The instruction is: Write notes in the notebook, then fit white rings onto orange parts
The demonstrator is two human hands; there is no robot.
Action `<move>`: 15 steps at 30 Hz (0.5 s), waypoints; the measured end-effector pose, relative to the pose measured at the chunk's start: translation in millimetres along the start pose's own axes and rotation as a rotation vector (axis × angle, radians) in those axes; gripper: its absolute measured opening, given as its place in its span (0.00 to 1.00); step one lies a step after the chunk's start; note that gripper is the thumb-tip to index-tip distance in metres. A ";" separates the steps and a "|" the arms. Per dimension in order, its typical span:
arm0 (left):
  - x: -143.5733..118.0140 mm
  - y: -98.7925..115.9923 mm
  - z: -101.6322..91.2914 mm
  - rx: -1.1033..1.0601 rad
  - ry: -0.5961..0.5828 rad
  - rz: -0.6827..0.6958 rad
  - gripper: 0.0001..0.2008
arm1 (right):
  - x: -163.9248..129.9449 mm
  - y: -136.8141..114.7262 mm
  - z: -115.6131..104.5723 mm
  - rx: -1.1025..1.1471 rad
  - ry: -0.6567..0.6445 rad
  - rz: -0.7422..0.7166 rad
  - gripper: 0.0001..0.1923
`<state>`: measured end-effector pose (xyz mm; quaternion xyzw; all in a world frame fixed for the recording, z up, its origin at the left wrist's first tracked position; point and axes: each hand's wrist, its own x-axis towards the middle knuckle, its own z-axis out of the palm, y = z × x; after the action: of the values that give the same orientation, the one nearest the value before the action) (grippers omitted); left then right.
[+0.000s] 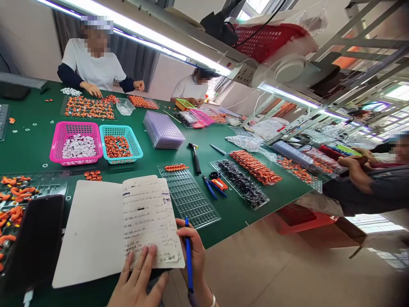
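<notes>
Several fingers of the left hand [137,279] lie spread on the open notebook [92,230], gripping nothing; the right hand [195,251] grasps a blue pen [189,262] at the notebook's right edge. The notebook lies near the green tabletop's [171,157] near edge, beside a black phone [35,243]. Farther off stand a pink basket [76,162] and a turquoise basket [124,160]. Beyond, a person in a white shirt [92,68] sits under a long lamp [150,34]; pale floor [271,273] shows at right.
</notes>
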<state>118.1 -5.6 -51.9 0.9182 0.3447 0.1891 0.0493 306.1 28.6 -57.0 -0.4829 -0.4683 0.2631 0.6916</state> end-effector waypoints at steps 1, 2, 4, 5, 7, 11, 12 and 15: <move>-0.5 -0.3 0.8 -0.004 0.004 0.003 0.29 | 0.1 0.0 -0.2 0.001 0.000 -0.001 0.06; -1.0 -0.6 1.7 -0.010 0.004 0.006 0.31 | 0.1 0.1 -0.6 0.000 0.002 -0.001 0.06; -2.2 -1.5 3.4 -0.023 -0.002 0.008 0.36 | 0.2 0.3 -1.4 -0.003 0.004 0.001 0.06; -2.6 -1.9 4.1 -0.026 -0.005 0.006 0.38 | 0.2 0.4 -1.7 -0.003 0.004 0.002 0.06; -3.3 -2.5 5.3 -0.025 -0.006 0.004 0.40 | 0.2 0.5 -2.2 -0.001 0.000 0.003 0.06; -3.5 -2.0 7.1 -0.003 0.004 0.006 0.42 | 0.2 0.4 -1.8 0.006 -0.006 -0.001 0.05; -3.4 -1.6 7.5 0.004 0.005 0.009 0.42 | 0.2 0.3 -1.5 0.007 -0.004 -0.003 0.05; -2.9 -1.5 7.3 0.014 0.006 0.014 0.42 | 0.6 -0.1 -0.7 0.000 -0.002 -0.002 0.03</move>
<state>118.0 -6.1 -59.9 0.9203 0.3398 0.1897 0.0405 307.0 28.7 -56.7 -0.4822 -0.4697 0.2626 0.6913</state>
